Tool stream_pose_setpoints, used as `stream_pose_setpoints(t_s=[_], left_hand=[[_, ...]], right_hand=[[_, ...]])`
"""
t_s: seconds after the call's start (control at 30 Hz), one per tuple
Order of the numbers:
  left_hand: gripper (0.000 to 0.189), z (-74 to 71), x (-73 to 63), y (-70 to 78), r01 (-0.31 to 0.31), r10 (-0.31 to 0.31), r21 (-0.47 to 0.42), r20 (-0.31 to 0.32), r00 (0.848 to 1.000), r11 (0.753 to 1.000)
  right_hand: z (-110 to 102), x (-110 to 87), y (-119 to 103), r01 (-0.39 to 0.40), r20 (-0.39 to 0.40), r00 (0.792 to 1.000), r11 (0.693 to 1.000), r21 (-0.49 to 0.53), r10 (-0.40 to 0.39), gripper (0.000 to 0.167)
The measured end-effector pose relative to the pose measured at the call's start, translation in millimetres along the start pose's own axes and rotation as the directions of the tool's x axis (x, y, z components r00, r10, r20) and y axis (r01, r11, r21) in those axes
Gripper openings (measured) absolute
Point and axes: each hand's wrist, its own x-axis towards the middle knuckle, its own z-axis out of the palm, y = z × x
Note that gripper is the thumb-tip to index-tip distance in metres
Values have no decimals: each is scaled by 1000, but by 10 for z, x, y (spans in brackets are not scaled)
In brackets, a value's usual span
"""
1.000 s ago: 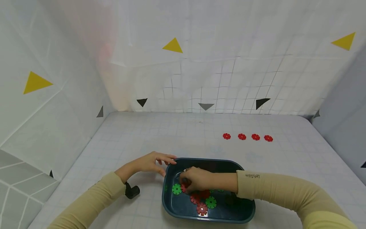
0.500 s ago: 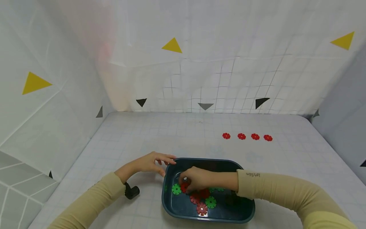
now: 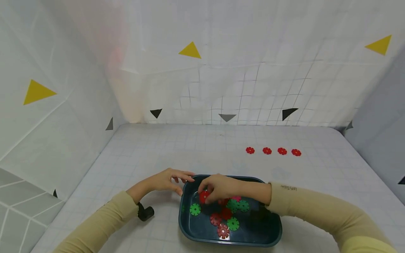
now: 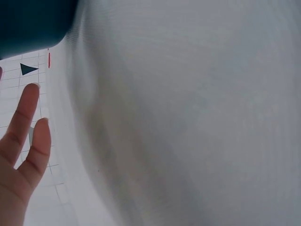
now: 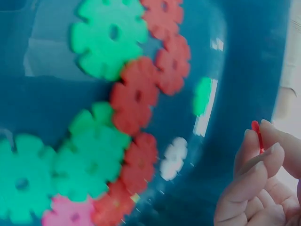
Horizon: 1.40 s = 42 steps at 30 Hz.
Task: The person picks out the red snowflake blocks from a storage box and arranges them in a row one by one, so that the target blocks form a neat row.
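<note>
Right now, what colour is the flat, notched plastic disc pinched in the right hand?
Red; the flat, notched disc shows best in the head view.

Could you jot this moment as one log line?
right hand: pinches red disc | left hand: beside tub | tub: other discs inside | table: four red discs in row

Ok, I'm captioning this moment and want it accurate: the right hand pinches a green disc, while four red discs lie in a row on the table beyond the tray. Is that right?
Not quite: the right hand pinches a red disc, not a green one, as the head view shows. Four red discs do lie in a row on the table beyond the tray.
</note>
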Motion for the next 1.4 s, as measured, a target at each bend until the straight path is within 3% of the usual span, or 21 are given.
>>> stream_pose_setpoints(t_s=[0.37, 0.7, 1.03, 1.2, 1.4], left_hand=[[53, 12, 6, -25, 21, -21, -6, -9, 1000, 1000], [52, 23, 10, -15, 56, -56, -14, -12, 998, 998], [52, 20, 17, 19, 58, -58, -5, -18, 998, 998], [51, 9, 15, 30, 56, -56, 2, -18, 998, 998], [52, 9, 21, 25, 67, -67, -2, -15, 998, 998]], right_hand=[[-407, -107, -150, -4, -132, 991, 1000, -26, 1, 32], [-799, -182, -171, -18, -246, 969, 999, 34, 26, 35], [-1180, -7, 161, -59, -329, 939, 991, 117, 95, 39], [-1357, 45, 341, -118, -327, 930, 980, 162, 166, 43], [-1460, 97, 543, -130, -324, 928, 976, 174, 181, 45]])
